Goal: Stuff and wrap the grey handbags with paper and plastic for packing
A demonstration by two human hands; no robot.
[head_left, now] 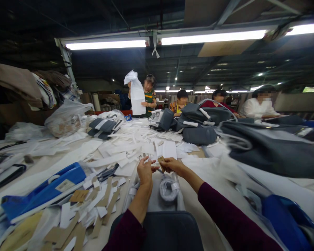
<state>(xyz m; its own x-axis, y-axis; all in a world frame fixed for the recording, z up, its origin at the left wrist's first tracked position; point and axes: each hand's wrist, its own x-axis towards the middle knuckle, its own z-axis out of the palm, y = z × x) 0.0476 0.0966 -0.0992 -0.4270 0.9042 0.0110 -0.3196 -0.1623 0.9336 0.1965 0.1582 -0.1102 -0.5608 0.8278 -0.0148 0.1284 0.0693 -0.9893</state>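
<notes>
My left hand [145, 171] and my right hand [172, 164] meet above the table, both with fingers pinched. Between them is a small brown card tag [161, 160], gripped by my right fingers, and a thin clear or white strip that my left fingers pinch. Below the hands lies a clear plastic bag holding a grey item [169, 189]. Both sleeves are dark maroon.
Loose brown and white tags [94, 205] litter the table left of me, beside a blue flat object [45, 191]. White strips [136, 143] cover the middle. Grey bags [199, 122] pile at right. Several other people work at the far side; one holds up a white bag [136, 92].
</notes>
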